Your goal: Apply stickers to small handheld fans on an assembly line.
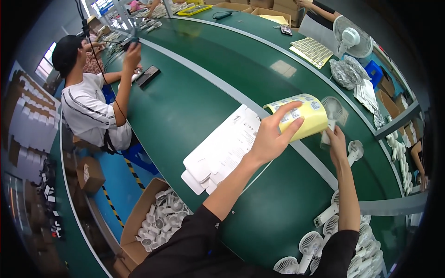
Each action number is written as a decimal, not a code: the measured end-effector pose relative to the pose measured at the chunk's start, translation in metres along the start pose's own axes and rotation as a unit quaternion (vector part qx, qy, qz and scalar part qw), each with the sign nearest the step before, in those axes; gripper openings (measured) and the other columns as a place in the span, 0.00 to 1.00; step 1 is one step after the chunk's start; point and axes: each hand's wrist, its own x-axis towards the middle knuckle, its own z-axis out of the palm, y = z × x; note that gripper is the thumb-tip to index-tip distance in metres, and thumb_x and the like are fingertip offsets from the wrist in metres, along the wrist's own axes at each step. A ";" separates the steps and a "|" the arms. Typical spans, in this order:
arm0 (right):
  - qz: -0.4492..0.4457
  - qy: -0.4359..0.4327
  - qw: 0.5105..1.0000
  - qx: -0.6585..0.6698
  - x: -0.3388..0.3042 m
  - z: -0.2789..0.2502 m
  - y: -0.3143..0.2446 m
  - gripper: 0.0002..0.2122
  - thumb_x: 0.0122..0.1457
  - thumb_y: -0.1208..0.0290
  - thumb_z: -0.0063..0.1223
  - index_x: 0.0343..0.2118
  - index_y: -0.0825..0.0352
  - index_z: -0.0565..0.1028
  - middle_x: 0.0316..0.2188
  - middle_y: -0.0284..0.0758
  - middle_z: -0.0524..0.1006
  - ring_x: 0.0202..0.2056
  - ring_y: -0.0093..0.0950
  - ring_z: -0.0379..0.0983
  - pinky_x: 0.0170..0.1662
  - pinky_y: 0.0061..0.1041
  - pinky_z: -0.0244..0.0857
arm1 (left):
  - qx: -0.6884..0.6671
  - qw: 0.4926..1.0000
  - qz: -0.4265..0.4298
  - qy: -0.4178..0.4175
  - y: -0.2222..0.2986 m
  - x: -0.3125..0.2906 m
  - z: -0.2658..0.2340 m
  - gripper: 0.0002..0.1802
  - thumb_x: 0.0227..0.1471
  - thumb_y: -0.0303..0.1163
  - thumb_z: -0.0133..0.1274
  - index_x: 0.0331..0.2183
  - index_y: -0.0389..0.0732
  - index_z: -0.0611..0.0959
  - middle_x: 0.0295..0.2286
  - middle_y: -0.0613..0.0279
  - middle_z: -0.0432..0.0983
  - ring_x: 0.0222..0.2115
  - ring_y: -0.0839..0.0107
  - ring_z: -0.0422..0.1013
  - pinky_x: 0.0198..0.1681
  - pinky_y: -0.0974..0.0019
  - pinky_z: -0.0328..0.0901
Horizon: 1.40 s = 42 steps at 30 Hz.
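My left hand (271, 136) holds up a curled yellow sheet of small stickers (303, 116) over the green table (194, 102). Just to its right, my right hand (336, 141) grips a small white handheld fan (331, 113) by its handle, the fan head blurred and close to the sheet's edge. Below the left hand lies a stack of flat white die-cut cartons (222, 150). Another white fan (354, 150) lies on the table beside my right wrist.
Several white fans (333, 241) are piled at the table's near right. A cardboard box of fans (157, 217) stands on the floor at lower left. A person in a striped white shirt (88, 109) works at the left. A desk fan (352, 39) and sticker sheets (313, 50) sit far right.
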 end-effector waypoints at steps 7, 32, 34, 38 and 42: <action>0.030 0.022 0.998 0.057 -0.078 -0.023 -0.005 0.14 0.66 0.67 0.54 0.48 0.71 0.71 0.39 0.32 0.76 0.40 0.21 0.74 0.46 0.22 0.66 | 0.017 0.999 -0.001 -0.042 -0.004 -0.004 0.013 0.21 0.60 0.36 0.56 0.53 0.39 0.78 0.45 0.49 0.79 0.43 0.67 0.76 0.47 0.67 0.69; 0.067 0.003 0.973 0.220 -0.147 -0.005 -0.027 0.21 0.65 0.65 0.55 0.54 0.73 0.66 0.42 0.36 0.75 0.42 0.24 0.75 0.50 0.25 0.68 | 0.116 0.982 0.006 -0.148 -0.014 -0.013 0.040 0.16 0.64 0.26 0.45 0.49 0.39 0.81 0.42 0.51 0.82 0.42 0.63 0.77 0.47 0.66 0.68; 0.053 -0.023 0.974 0.218 -0.148 -0.006 -0.022 0.21 0.65 0.65 0.55 0.54 0.73 0.66 0.42 0.37 0.75 0.43 0.24 0.75 0.50 0.25 0.68 | 0.142 0.978 -0.021 -0.149 -0.013 -0.016 0.044 0.16 0.64 0.27 0.45 0.49 0.41 0.82 0.42 0.50 0.82 0.42 0.64 0.77 0.46 0.66 0.68; 0.058 -0.031 0.976 0.207 -0.152 -0.001 -0.022 0.20 0.65 0.65 0.55 0.54 0.73 0.67 0.42 0.37 0.75 0.42 0.24 0.75 0.50 0.25 0.68 | 0.150 0.976 -0.025 -0.159 -0.013 -0.016 0.044 0.16 0.64 0.27 0.45 0.50 0.42 0.82 0.42 0.50 0.82 0.42 0.63 0.77 0.46 0.65 0.68; 0.071 -0.039 0.978 0.194 -0.155 0.005 -0.024 0.21 0.65 0.65 0.56 0.54 0.73 0.67 0.42 0.36 0.75 0.42 0.24 0.75 0.49 0.25 0.69 | 0.142 0.977 -0.018 -0.159 -0.014 -0.014 0.042 0.17 0.63 0.27 0.46 0.51 0.41 0.80 0.43 0.48 0.81 0.44 0.62 0.76 0.49 0.65 0.67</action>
